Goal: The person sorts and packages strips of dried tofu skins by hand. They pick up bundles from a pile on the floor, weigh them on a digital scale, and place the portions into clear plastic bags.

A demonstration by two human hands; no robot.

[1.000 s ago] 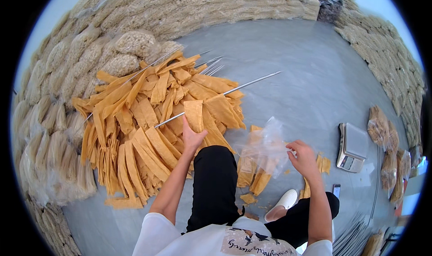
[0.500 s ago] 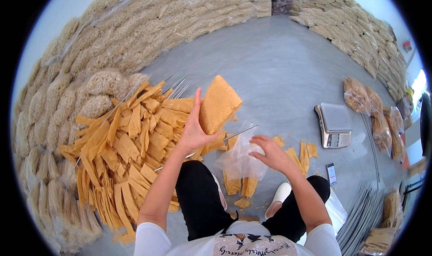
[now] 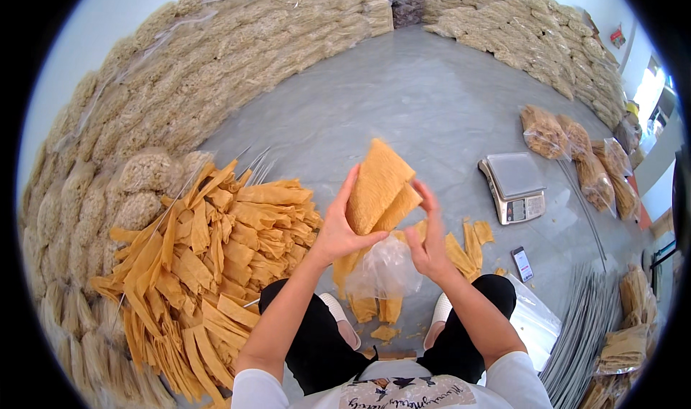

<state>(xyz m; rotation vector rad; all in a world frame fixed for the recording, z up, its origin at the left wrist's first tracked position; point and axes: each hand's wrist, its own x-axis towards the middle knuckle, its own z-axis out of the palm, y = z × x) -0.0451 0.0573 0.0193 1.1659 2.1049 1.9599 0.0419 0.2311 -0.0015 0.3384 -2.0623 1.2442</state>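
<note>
A folded wad of yellow-tan tofu skin [image 3: 378,186] is held up in front of me, its layers parted on the right side. My left hand [image 3: 338,225] grips its left and lower edge, thumb beneath. Against its right edge, my right hand [image 3: 430,240] has its fingers curled, slightly blurred. Below the wad, a crumpled clear plastic bag [image 3: 389,269] lies over tofu-skin strips between my feet. A large heap of tofu-skin strips [image 3: 216,258] spreads at the left.
Right of me are a digital scale [image 3: 512,186], a phone [image 3: 522,264], a flat plastic sheet [image 3: 533,315] and a bundle of thin rods [image 3: 583,330]. Filled bags [image 3: 547,132] lie farther right. Stacked pale bundles [image 3: 237,64] line the back and left.
My right hand has left the plastic bag and come up to the wad's right edge. The wad has moved right, and its layers now show apart. The bag has dropped down between my feet.
</note>
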